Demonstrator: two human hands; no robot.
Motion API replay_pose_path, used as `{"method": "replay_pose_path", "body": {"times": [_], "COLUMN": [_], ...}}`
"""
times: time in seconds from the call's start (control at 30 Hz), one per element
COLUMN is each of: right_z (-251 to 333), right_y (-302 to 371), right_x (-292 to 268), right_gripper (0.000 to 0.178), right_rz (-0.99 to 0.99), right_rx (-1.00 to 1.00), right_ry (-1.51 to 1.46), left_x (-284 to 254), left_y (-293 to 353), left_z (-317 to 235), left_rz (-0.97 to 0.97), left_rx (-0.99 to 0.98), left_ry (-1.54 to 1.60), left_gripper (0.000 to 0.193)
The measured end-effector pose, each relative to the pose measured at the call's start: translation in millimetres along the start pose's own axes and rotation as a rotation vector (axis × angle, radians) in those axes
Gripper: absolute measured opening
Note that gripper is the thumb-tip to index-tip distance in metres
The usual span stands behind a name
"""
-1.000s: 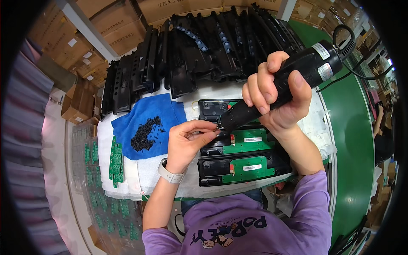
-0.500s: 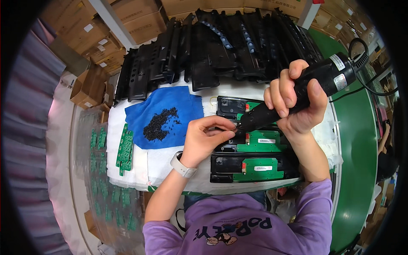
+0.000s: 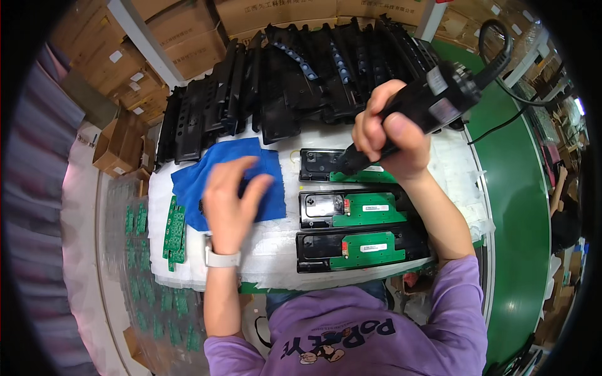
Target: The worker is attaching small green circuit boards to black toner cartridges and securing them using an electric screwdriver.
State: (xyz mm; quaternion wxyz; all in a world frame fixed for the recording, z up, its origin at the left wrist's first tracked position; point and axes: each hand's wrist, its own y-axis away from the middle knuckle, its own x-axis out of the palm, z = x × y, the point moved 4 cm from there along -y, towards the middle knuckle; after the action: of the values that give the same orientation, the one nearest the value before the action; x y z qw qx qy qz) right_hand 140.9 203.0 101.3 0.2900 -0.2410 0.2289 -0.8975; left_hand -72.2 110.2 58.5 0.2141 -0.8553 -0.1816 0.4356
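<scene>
My right hand (image 3: 401, 135) is wrapped round a black electric screwdriver (image 3: 442, 94), whose tip slants down to the left over the farthest black plastic housing (image 3: 313, 166). Above the blue cloth (image 3: 269, 203), my left hand (image 3: 229, 207) is slightly blurred, thumb and fingers apart. It covers most of the pile of small black screws (image 3: 243, 185) on that cloth. Two nearer housings lie in a row towards me, a middle one (image 3: 323, 210) and a near one (image 3: 320, 250). Each carries a green circuit board, the middle board (image 3: 360, 216) and the near board (image 3: 382, 241).
Long black plastic parts (image 3: 301, 81) are piled across the table's far side. Loose green circuit boards (image 3: 175, 235) lie left of the cloth. A black cable (image 3: 495, 50) trails from the screwdriver. Cardboard boxes (image 3: 188, 37) stand behind, and a green surface (image 3: 514, 250) runs along the right.
My left hand has left the screwdriver tip and moved left to the cloth, its fingers spreading. The screwdriver has shifted from the middle housing to the farthest one. The whole view has shifted slightly.
</scene>
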Motion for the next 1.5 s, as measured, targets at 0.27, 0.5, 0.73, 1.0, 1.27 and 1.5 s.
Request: {"method": "replay_pose_path", "body": {"times": [0.27, 0.5, 0.73, 1.0, 1.27, 1.5], "right_z": [-26.1, -25.7, -31.2, -25.2, 2.0, 43.8], "right_y": [7.6, 7.9, 7.7, 5.2, 6.0, -2.1], "right_x": [5.3, 5.9, 19.0, 25.6, 2.7, -20.2], "right_gripper": [0.03, 0.028, 0.021, 0.019, 0.029, 0.034], "right_rz": [0.043, 0.032, 0.096, 0.26, 0.093, 0.053], "right_rx": [0.114, 0.092, 0.081, -0.047, 0.055, -0.193], "right_ry": [0.109, 0.117, 0.175, 0.476, -0.032, -0.327], "left_x": [-19.0, -16.7, -13.8, 31.2, 85.4, 87.8], "left_y": [21.6, 18.9, 15.2, 9.6, 1.1, 2.5], "left_z": [59.9, 58.6, 65.8, 49.4, -6.8, -35.4], "left_rz": [0.133, -0.025, -0.101, 0.217, 0.522, 0.621], "left_rx": [-0.21, -0.176, -0.265, -0.729, -0.764, -0.586], "left_ry": [-0.659, -0.576, -0.098, 1.29, 1.542, 1.226], "left_gripper": [0.019, 0.009, 0.013, 0.018, 0.017, 0.016]}}
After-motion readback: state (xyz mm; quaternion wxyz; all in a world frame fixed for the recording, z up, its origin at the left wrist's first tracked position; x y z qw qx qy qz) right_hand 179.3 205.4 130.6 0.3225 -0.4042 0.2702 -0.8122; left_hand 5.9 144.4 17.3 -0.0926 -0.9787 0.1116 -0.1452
